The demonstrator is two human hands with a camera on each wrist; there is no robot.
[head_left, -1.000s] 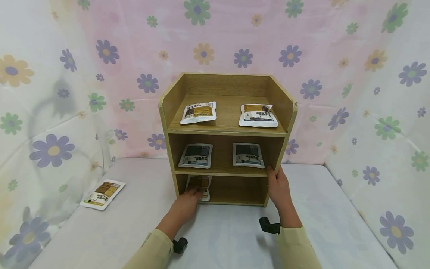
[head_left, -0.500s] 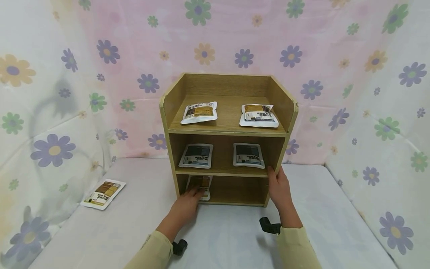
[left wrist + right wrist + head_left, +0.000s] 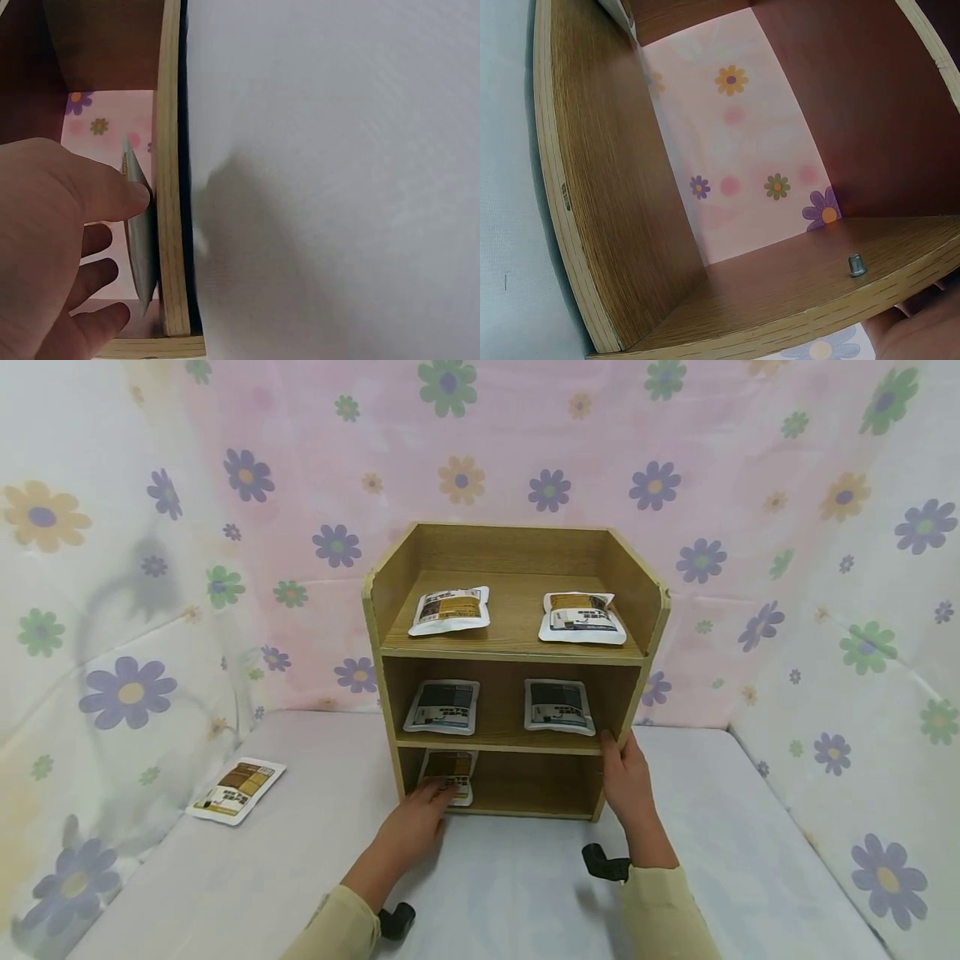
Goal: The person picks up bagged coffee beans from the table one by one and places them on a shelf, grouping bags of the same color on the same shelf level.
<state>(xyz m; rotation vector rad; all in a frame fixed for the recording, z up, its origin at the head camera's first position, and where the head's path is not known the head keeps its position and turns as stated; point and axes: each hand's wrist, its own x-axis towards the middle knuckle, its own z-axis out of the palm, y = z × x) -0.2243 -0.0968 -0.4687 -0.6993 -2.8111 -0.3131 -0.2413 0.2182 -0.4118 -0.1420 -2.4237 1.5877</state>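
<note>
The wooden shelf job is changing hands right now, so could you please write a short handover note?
Left hand: fingers on the packet in the bottom compartment of the wooden shelf.
Right hand: resting on the shelf's right front edge, bracing it.
Done: two packets on the top shelf, two on the middle shelf, one at bottom left.
Left: one packet lies on the table to the left; the bottom right spot looks free.
</note>
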